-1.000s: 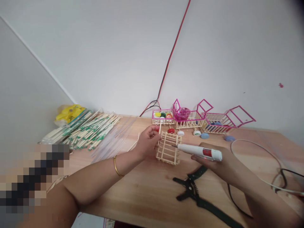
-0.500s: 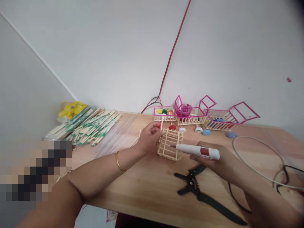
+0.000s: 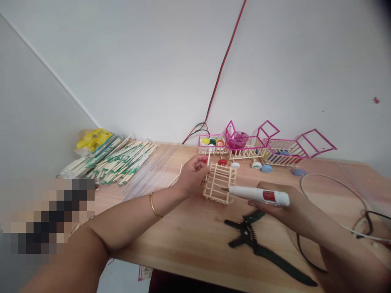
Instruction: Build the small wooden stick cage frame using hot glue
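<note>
My left hand [image 3: 192, 176] pinches a thin wooden stick against the left side of a small stick-built frame [image 3: 220, 182] standing on the wooden table [image 3: 189, 232]. A gold bangle sits on that wrist. My right hand [image 3: 285, 207] is closed around a white pen-shaped glue gun [image 3: 259, 195] with a red mark. Its tip points left, close to the frame's right side.
Black pliers [image 3: 256, 246] lie in front of my right hand. Pink-edged stick baskets [image 3: 262, 148] with bottle caps line the wall. Wrapped chopsticks [image 3: 119, 162] and a yellow packet [image 3: 91, 140] lie at left. White and black cords [image 3: 351, 195] loop at right.
The view has shifted slightly. Both hands stay at the frame; the glue gun tip has stayed beside its right side.
</note>
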The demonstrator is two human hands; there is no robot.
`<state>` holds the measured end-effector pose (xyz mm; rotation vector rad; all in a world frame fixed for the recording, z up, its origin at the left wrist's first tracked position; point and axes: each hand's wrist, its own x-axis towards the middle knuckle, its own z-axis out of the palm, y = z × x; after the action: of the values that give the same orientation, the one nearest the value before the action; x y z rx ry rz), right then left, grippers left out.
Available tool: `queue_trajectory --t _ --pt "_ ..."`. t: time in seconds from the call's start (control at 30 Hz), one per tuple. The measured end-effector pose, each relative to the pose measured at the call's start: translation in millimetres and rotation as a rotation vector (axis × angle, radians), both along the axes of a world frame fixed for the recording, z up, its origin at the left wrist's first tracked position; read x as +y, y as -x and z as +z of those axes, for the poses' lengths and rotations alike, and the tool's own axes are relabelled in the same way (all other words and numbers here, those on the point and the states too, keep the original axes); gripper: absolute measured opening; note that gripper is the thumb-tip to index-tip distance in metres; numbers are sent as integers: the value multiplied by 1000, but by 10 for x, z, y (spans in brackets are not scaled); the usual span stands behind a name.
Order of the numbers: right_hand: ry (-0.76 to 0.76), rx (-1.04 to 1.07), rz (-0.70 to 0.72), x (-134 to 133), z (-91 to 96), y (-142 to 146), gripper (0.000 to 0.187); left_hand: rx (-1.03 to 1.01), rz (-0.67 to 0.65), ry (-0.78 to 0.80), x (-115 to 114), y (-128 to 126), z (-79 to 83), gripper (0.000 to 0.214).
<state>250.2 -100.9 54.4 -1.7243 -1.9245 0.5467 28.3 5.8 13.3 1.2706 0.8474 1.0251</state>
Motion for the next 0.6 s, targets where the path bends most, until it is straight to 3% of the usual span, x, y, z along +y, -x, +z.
queue_trajectory --t 0.17,0.6 --pt "159 -11 59 -10 37 59 31 -3 5 -5 4 -1 2 28" --pt "89 -64 79 -10 1 30 33 -10 -1 3 0 -1 -12 28"
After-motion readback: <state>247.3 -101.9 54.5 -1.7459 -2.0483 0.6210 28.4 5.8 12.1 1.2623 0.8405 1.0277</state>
